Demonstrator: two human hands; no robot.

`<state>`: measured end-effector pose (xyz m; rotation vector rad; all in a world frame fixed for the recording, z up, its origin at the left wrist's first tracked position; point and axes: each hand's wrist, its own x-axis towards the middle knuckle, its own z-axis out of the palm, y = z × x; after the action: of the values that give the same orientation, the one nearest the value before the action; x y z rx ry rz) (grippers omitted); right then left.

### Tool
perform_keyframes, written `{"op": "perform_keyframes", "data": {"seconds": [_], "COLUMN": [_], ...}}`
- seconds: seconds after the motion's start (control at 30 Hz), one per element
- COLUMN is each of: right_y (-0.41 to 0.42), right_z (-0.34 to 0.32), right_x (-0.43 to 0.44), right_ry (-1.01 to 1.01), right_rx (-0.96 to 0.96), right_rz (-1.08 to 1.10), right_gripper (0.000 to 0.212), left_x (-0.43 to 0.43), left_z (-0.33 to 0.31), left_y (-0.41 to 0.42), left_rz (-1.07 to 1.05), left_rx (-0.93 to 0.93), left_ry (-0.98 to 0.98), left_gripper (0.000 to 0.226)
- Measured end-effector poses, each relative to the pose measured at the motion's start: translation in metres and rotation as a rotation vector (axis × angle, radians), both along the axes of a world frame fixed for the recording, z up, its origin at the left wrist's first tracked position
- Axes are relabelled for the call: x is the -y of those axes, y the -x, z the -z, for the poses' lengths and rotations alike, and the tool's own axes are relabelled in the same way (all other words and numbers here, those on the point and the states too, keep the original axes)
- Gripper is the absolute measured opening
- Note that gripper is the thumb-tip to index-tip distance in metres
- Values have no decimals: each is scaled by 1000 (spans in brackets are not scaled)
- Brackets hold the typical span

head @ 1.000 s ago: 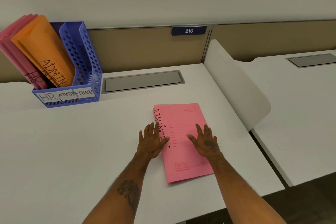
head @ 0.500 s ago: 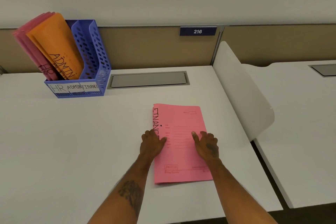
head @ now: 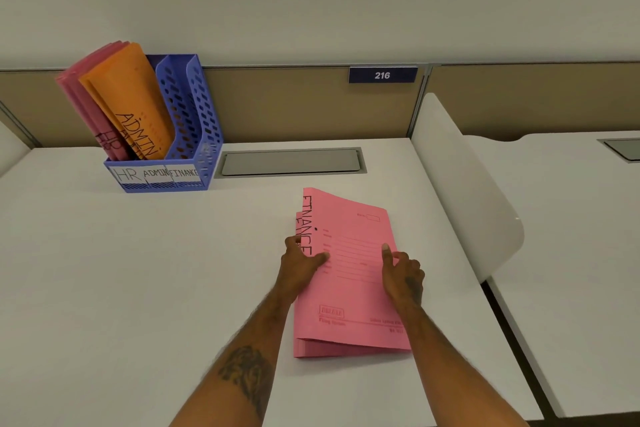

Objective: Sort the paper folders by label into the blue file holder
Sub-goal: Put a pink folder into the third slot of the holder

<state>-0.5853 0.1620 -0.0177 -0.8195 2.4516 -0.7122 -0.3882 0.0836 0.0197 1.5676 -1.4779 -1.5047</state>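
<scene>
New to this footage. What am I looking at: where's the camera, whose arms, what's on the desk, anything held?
There is no robot. One camera worn on a person's head looks forward and down, so the bare arms are the wearer's own. On the white desk lies a stack of pink folders marked FINANCE. The left hand grips its left edge and the right hand rests on the cover; the stack looks to be just starting to lift. At the back left stands the blue file holder, slots labelled HR, ADMIN, FINANCE; pink HR folders and orange ADMIN folders are already filed.
</scene>
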Motion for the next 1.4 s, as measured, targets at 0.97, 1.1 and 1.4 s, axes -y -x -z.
{"op": "perform_keyframes", "data": {"seconds": [0.97, 1.1, 1.4], "right_y": [-323, -380, -441], "right_z": [-205, -254, -290], "right_x": [144, 160, 182], "right_ry": [554, 569, 497], "right_rx": [136, 106, -248], "right_rz": [-603, -671, -610], "right_gripper": [66, 85, 48], "left_x": [36, 35, 44], "left_z": [-120, -114, -107], "left_y": [-283, -315, -336], "left_rz": [-323, -333, -339], "left_rx": [184, 324, 428], "left_ry": [592, 638, 729], "left_gripper": [24, 21, 25]}}
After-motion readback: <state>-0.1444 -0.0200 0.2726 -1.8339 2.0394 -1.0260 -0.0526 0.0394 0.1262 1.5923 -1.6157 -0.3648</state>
